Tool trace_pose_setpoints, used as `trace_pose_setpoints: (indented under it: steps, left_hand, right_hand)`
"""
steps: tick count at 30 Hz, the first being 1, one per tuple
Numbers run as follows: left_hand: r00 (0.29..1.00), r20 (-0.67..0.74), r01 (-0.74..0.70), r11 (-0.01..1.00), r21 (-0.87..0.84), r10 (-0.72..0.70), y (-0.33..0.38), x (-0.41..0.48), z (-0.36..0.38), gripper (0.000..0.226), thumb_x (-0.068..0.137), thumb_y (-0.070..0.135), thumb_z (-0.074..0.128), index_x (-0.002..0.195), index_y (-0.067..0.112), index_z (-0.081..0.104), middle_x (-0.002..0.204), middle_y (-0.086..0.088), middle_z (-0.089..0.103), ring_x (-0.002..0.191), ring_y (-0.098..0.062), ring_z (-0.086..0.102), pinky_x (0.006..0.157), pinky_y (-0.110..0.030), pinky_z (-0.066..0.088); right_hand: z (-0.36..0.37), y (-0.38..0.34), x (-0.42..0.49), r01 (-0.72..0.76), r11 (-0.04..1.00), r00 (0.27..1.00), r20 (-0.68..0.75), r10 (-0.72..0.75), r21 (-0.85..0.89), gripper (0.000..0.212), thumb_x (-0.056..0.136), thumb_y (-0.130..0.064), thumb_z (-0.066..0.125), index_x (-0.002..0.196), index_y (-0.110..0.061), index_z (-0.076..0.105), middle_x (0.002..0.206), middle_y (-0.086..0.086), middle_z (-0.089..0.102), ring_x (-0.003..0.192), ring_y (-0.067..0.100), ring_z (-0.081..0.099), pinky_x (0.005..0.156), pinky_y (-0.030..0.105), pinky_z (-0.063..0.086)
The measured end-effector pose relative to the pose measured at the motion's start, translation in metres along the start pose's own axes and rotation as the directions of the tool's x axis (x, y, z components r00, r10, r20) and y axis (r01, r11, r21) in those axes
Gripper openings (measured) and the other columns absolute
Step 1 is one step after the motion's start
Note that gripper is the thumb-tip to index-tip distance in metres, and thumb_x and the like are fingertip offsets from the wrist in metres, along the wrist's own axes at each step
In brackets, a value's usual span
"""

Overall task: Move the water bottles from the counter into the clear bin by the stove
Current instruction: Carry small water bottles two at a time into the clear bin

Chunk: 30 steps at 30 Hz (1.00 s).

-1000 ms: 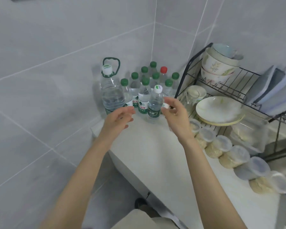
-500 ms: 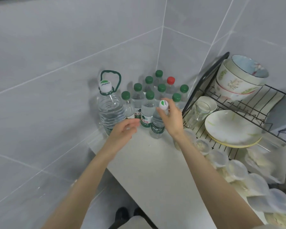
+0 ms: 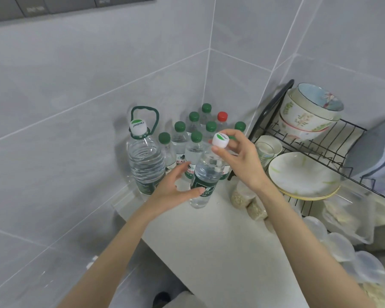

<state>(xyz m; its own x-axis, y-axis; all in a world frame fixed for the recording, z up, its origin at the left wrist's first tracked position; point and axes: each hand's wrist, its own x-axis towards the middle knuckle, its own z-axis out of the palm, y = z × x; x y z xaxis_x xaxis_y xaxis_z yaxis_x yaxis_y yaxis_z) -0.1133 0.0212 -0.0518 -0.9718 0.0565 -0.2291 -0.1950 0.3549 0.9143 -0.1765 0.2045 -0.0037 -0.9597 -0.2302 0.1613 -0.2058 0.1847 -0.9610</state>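
A small water bottle with a white cap and dark green label (image 3: 206,174) is tilted toward me at the front of the cluster, its base at or just above the counter. My right hand (image 3: 239,161) grips it by the neck and cap. My left hand (image 3: 176,187) curls around the label, thumb touching it, fingers apart. Behind stand several green-capped bottles (image 3: 196,147) and one red-capped bottle (image 3: 222,121) in the wall corner. A large handled bottle (image 3: 145,161) stands to their left. The clear bin and stove are out of view.
The white counter (image 3: 209,241) ends at a left edge with floor below. A black dish rack (image 3: 298,138) on the right holds stacked bowls (image 3: 307,114), a plate (image 3: 302,174) and a glass. Lidded clear jars of grain (image 3: 242,196) line the rack's front.
My right hand has closed on the white-capped bottle's neck and tipped it out from the group toward me. My left hand has come up around its label. The camera moved closer.
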Motion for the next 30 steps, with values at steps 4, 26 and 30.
trace_pose_setpoints:
  steps: [4, 26, 30]
  left_hand:
    - [0.998, 0.058, -0.040, 0.999, 0.018, 0.039, 0.005, -0.002, 0.004, 0.073, 0.065, 0.038, 0.085, 0.124, 0.048, 0.042, 0.125, 0.026, 0.053, 0.120, 0.003, 0.048, 0.104, -0.026, 0.036]
    - [0.940, -0.342, -0.057, 0.986, -0.154, 0.001, -0.009, -0.056, -0.036, 0.050, 0.058, 0.004, 0.088, 0.089, 0.032, 0.062, 0.073, 0.029, 0.069, 0.072, 0.012, 0.065, 0.059, -0.004, 0.047]
    - [0.933, -0.359, -0.048, 0.988, -0.149, -0.009, -0.011, -0.063, -0.037, 0.050, 0.057, 0.004, 0.088, 0.090, 0.032, 0.062, 0.075, 0.019, 0.071, 0.072, 0.012, 0.065, 0.059, -0.004, 0.047]
  right_hand:
    - [0.001, -0.020, -0.006, 0.000, 0.996, 0.995, 0.103, -0.010, 0.093, 0.036, 0.088, -0.010, 0.066, 0.121, -0.005, 0.054, 0.107, 0.008, 0.074, 0.101, 0.018, 0.070, 0.082, 0.024, 0.055]
    - [0.058, 0.056, 0.057, -0.033, 0.937, 0.997, 0.048, 0.053, -0.348, 0.056, 0.092, -0.020, 0.063, 0.141, -0.014, 0.038, 0.142, 0.003, 0.048, 0.128, 0.020, 0.045, 0.103, 0.028, 0.037]
    - [0.064, 0.061, 0.064, -0.009, 0.924, 1.000, -0.014, 0.003, -0.383, 0.042, 0.089, -0.020, 0.066, 0.128, -0.015, 0.050, 0.118, 0.002, 0.062, 0.082, 0.005, 0.052, 0.077, 0.019, 0.036]
